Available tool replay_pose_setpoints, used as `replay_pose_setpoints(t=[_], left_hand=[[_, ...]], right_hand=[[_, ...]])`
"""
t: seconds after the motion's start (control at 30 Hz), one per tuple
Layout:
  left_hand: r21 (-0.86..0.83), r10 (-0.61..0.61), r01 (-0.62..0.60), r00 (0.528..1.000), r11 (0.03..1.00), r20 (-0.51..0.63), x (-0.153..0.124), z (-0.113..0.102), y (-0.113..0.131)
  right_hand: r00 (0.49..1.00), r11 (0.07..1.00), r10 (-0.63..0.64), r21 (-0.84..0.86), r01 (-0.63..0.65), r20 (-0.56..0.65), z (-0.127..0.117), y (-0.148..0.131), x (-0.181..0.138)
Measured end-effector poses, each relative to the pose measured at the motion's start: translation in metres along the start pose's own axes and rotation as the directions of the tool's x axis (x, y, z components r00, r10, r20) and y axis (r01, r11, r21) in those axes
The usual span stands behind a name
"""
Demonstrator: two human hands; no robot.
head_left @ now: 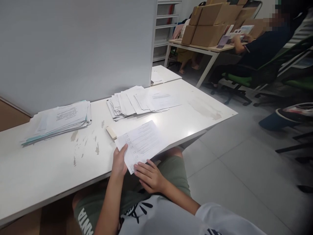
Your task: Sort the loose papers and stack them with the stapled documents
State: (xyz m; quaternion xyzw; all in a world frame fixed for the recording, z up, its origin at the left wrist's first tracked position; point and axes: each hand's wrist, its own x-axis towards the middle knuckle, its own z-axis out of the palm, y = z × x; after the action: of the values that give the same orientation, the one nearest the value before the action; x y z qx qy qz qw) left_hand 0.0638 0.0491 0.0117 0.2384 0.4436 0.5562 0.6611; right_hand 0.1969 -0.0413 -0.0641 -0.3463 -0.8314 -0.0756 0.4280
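A printed sheet of paper [144,140] lies at a slant over the front part of the white table, its lower corner reaching past the edge. My left hand [119,161] grips its left side, thumb on top and the other fingers hidden underneath. Along the sheet's lower edge rests my right hand [150,176], fingers stretched out and slightly apart, touching the paper. Whether more than one sheet is held, I cannot tell. Just beyond the paper's upper left corner sits a small cream-coloured block-like object [111,133].
Fanned papers [137,101] and a stack of papers [65,117] lie toward the back of the white table [44,169]. A grey partition [78,49] rises behind. At right, a person [264,49] sits by a table with cardboard boxes [207,32].
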Motion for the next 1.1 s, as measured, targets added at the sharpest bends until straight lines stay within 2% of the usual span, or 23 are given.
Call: replay_pose_setpoints(t=[0.07,0.1,0.13,0.17,0.2,0.23,0.27,0.3,0.33,0.37,0.4,0.43,0.57,0.67,0.77,0.83,0.87,0.93,1.0,1.03,1.07,1.1], left_hand=[[0.051,0.063,-0.061,0.997,0.997,-0.033,0.003,0.001,-0.002],[0.083,0.094,-0.091,0.995,0.992,-0.036,0.006,0.002,-0.003],[0.113,0.119,-0.115,0.992,0.987,-0.028,0.01,0.002,-0.003],[0.138,0.136,-0.133,0.991,0.981,-0.011,0.015,0.002,-0.003],[0.158,0.146,-0.146,0.989,0.977,0.01,0.02,0.002,-0.003],[0.173,0.152,-0.155,0.988,0.973,0.03,0.025,0.001,-0.003],[0.183,0.156,-0.161,0.987,0.97,0.045,0.03,0.001,-0.003],[0.188,0.155,-0.163,0.986,0.969,0.057,0.035,0.001,-0.002],[0.19,0.149,-0.159,0.987,0.969,0.064,0.038,0.001,-0.002],[0.191,0.143,-0.153,0.988,0.97,0.066,0.041,0.002,-0.002],[0.198,0.141,-0.152,0.988,0.968,0.068,0.042,0.003,-0.003],[0.217,0.149,-0.161,0.986,0.963,0.072,0.043,0.004,-0.003],[0.372,0.239,-0.253,0.967,0.893,0.084,0.045,0.006,-0.008],[0.38,0.266,-0.287,0.958,0.879,0.108,0.045,0.004,-0.012],[0.344,0.259,-0.294,0.955,0.892,0.144,0.044,0.0,-0.014],[0.33,0.271,-0.314,0.948,0.89,0.169,0.042,0.0,-0.013],[0.321,0.284,-0.329,0.942,0.888,0.181,0.04,0.0,-0.013],[0.309,0.305,-0.355,0.931,0.882,0.2,0.038,0.003,-0.011],[0.319,0.31,-0.362,0.929,0.876,0.204,0.037,0.006,-0.009],[0.329,0.309,-0.36,0.93,0.873,0.2,0.037,0.007,-0.008],[0.336,0.306,-0.356,0.932,0.872,0.193,0.036,0.009,-0.007],[0.332,0.305,-0.352,0.934,0.875,0.185,0.036,0.009,-0.007]], right_hand=[[0.999,0.999,0.04,-0.024,-0.039,0.016,-0.007,0.0,-0.024],[0.993,0.994,0.106,-0.038,-0.104,0.058,-0.01,0.002,-0.039],[0.97,0.977,0.211,-0.064,-0.205,0.116,-0.012,0.006,-0.057],[0.918,0.935,0.353,-0.108,-0.339,0.179,-0.014,0.011,-0.076],[0.822,0.853,0.521,-0.173,-0.492,0.23,-0.015,0.018,-0.097],[0.675,0.717,0.697,-0.25,-0.651,0.242,-0.015,0.027,-0.116],[0.487,0.534,0.845,-0.313,-0.786,0.219,-0.015,0.036,-0.135],[0.294,0.344,0.937,-0.343,-0.874,0.19,-0.015,0.045,-0.151],[0.14,0.192,0.975,-0.341,-0.92,0.171,-0.014,0.055,-0.164],[0.032,0.084,0.986,-0.322,-0.943,0.163,-0.013,0.065,-0.173],[-0.029,0.023,0.985,-0.295,-0.955,0.168,-0.012,0.074,-0.178],[-0.055,-0.006,0.983,-0.27,-0.963,0.174,-0.011,0.082,-0.18],[-0.11,-0.07,0.981,-0.235,-0.97,0.161,-0.007,0.116,-0.167],[-0.147,-0.103,0.974,-0.24,-0.965,0.173,-0.008,0.14,-0.157],[-0.146,-0.098,0.972,-0.247,-0.964,0.185,-0.011,0.152,-0.152],[-0.12,-0.073,0.977,-0.253,-0.965,0.178,-0.015,0.145,-0.147],[-0.088,-0.04,0.979,-0.252,-0.967,0.182,-0.019,0.136,-0.141],[0.024,0.074,0.962,-0.175,-0.982,0.271,-0.032,0.112,-0.123],[0.204,0.197,0.873,0.062,-0.978,0.444,-0.051,0.084,-0.096],[0.306,0.226,0.814,0.217,-0.95,0.493,-0.061,0.071,-0.079],[0.404,0.263,0.776,0.334,-0.905,0.484,-0.072,0.062,-0.062],[0.485,0.338,0.787,0.39,-0.856,0.382,-0.082,0.057,-0.044]])
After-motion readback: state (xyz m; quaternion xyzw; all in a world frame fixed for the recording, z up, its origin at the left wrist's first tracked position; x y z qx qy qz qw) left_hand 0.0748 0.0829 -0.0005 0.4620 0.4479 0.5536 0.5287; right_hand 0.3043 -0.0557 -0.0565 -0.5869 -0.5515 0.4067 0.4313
